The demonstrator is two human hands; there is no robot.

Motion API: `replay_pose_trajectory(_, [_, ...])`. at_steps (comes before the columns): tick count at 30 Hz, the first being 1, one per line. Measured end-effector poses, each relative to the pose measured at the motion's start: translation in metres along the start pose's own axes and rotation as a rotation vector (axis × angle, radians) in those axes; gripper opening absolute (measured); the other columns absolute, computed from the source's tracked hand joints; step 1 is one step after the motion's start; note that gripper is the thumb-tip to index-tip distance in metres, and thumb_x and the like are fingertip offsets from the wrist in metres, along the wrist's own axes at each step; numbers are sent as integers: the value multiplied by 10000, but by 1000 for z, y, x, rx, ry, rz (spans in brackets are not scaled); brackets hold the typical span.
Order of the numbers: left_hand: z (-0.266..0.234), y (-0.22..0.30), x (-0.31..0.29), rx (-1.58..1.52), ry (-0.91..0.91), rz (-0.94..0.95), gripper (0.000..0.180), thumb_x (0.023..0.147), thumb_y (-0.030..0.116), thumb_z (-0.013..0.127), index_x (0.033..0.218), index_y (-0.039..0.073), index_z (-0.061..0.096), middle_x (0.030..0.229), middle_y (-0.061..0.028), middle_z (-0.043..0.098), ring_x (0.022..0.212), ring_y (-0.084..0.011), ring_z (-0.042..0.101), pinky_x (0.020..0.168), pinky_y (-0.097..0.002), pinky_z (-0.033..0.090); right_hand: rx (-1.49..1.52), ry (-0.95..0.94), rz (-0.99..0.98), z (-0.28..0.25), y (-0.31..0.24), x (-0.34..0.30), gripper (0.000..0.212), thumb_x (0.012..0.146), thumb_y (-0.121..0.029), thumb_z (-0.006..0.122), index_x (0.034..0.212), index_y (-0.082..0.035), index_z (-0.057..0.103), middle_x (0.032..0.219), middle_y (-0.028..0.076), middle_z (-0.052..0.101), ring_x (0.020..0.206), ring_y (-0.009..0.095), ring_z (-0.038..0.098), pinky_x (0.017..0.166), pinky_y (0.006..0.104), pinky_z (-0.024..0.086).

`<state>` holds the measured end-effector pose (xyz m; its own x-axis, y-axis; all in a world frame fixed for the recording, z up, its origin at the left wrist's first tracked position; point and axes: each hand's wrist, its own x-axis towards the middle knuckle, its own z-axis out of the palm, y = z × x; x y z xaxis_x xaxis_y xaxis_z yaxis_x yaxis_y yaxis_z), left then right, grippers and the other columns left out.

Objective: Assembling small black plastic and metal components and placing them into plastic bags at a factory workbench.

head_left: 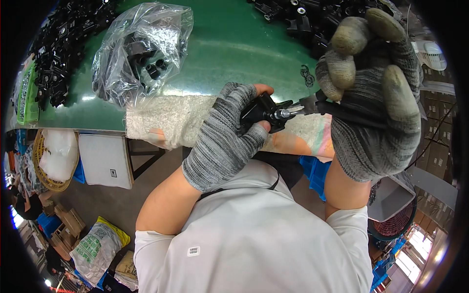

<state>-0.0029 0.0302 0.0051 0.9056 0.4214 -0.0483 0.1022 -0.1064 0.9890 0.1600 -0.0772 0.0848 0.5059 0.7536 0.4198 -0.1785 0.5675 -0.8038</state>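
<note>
My left hand (222, 139), in a grey striped glove with bare thumb and index tips, is closed round a black plastic part (256, 115). A silver bolt (282, 114) sticks out of that part to the right. My right hand (373, 105), gloved with worn, dirty fingertips, holds a black-handled tool with a metal tip (309, 104). Its handle lies across the palm, with the fingers curled loosely above. The tool's tip meets or nearly meets the bolt; I cannot tell whether they touch. Both hands are above a whitish cloth (168, 115) at the table's near edge.
On the green table (234, 53) lies a clear plastic bag (146, 49) with black parts inside. Heaps of black parts (66, 53) stand far left and far right. A green tray (29, 97) sits at the left edge. Below are a white padded stool (105, 158) and a blue crate (315, 173).
</note>
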Motion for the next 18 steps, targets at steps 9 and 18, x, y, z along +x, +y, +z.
replay_pose_trajectory(9, [2, -1, 1, 12, 12, 32, 478, 864, 72, 695, 1323, 25, 572, 1185, -86, 608, 1087, -176, 594, 970, -314, 496, -75, -81, -7, 8, -2, -5, 541, 994, -197, 503, 1461, 55, 400, 1159, 205, 558, 880, 185, 562, 716, 312, 504])
replay_pose_trajectory(18, [3, 4, 8, 12, 42, -89, 435, 866, 152, 738, 1270, 58, 606, 1082, -66, 660, 1009, -150, 619, 918, -295, 517, -123, 44, 158, 18, -2, -8, 475, 1009, -166, 491, 1448, 3, 430, 1130, 185, 566, 828, 181, 563, 704, 312, 493])
